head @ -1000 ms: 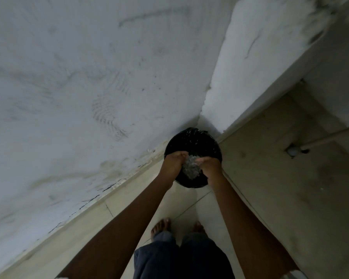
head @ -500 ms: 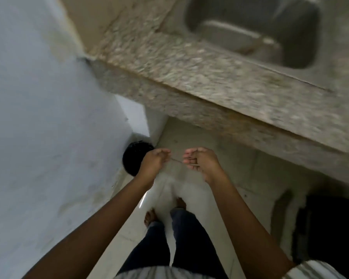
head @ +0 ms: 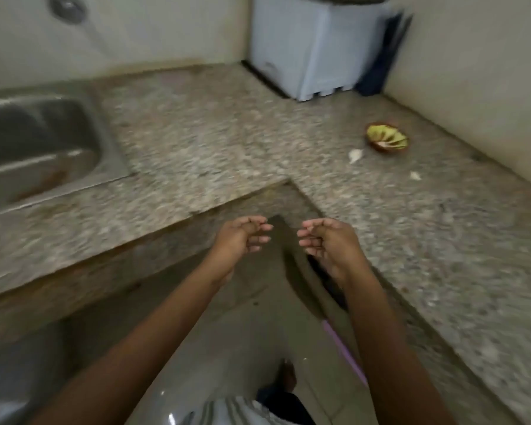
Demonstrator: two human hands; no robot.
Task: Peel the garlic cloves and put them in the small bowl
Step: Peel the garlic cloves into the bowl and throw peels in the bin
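Granite surface (head: 212, 133) now fills the view, where a second ago the head was bent over a black bin on the floor, both hands held together above it, seemingly shedding papery skins. The view has since swung up to the L-shaped corner. The left hand (head: 242, 237) and right hand (head: 325, 240) hang apart before the surface's edge, each grip loosely curled and holding nothing I can make out. The small bowl (head: 387, 138) sits far along the right-hand run, near the wall, with a pale garlic clove (head: 355, 155) just beside it and a second pale piece (head: 415, 176) a little nearer the person. Blur hides what the bowl holds. I judge the waste is dealt with and both hands are free, so the next step is likely a reach for the clove beside the bowl. A steel sink (head: 37, 142) lies well off to the left.
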